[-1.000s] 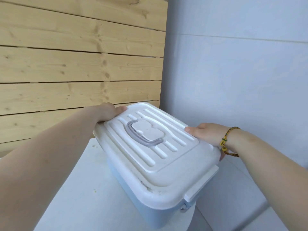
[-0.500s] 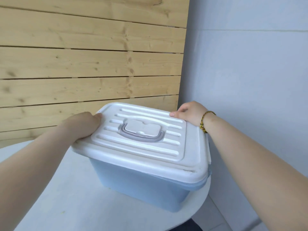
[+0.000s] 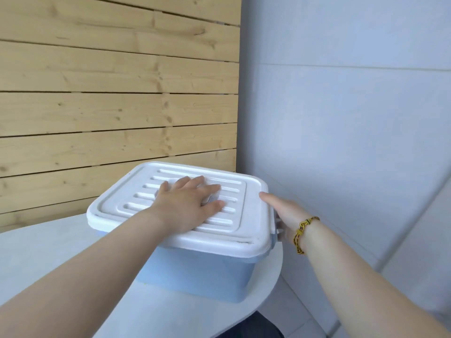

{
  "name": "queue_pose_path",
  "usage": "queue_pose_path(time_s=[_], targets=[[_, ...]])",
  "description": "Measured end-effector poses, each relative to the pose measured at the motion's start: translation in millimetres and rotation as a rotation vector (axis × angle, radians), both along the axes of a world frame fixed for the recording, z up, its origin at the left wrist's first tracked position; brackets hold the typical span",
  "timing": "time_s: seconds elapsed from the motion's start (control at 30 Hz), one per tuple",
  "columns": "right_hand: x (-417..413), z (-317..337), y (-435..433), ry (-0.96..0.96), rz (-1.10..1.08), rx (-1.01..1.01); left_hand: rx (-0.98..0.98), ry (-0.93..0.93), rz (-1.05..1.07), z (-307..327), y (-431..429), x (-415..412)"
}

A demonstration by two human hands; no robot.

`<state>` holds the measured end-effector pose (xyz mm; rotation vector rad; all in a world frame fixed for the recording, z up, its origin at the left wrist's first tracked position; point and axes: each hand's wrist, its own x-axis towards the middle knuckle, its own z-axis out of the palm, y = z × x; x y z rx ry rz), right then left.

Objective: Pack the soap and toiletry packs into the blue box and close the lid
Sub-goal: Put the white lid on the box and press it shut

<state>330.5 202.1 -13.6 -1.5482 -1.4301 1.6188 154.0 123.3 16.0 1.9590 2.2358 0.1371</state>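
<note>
The blue box stands on the white round table with its white ribbed lid on top. My left hand lies flat on the middle of the lid, fingers spread, covering the grey handle. My right hand is at the lid's right edge. Its thumb points along the rim and its fingers reach down beside the side latch, partly hidden. The box's contents are hidden under the lid.
A wooden slat wall stands close behind the box. A pale grey wall runs along the right. The table's curved edge ends just right of the box.
My left hand moved from the lid's left edge onto its middle. My right hand slid from the back right corner down to the right side. The box now looks turned more square to me.
</note>
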Motion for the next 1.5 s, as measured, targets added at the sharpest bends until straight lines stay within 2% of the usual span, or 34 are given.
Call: queue_pose_path(time_s=[0.1, 0.27, 0.47, 0.67, 0.9, 1.0, 1.33, 1.43, 1.5], targets=[[5.8, -13.4, -13.4, 0.081, 0.002, -0.094, -0.024, 0.025, 0.01, -0.6, 3.9, 1.4], [5.7, -14.4, -16.9, 0.074, -0.076, -0.064, -0.018, 0.041, -0.009, -0.8, 3.6, 4.3], [9.3, -8.1, -18.2, 0.08, -0.143, 0.028, -0.033, 0.074, -0.068, -7.2, 6.2, 21.1], [8.6, 4.1, -27.2, -0.039, -0.17, 0.267, -0.024, 0.045, -0.041, -5.9, 3.5, 14.8], [-2.1, 9.1, -30.9, -0.064, -0.149, 0.302, -0.002, 0.034, -0.032, -2.4, -1.0, -1.2], [-8.2, 5.0, -30.6, -0.139, -0.143, 0.326, 0.003, 0.044, -0.036, -4.6, 0.7, -0.8], [-29.9, 8.6, -34.8, -0.577, 0.006, 0.473, 0.024, 0.033, -0.038, -7.6, 3.3, -4.1], [-37.5, 14.6, -36.0, -0.673, 0.061, 0.459, 0.041, -0.001, -0.037, -7.6, 3.4, -5.6], [-38.4, 14.8, -35.2, -0.707, 0.085, 0.454, 0.078, -0.087, -0.028, -7.3, 4.3, -7.0]])
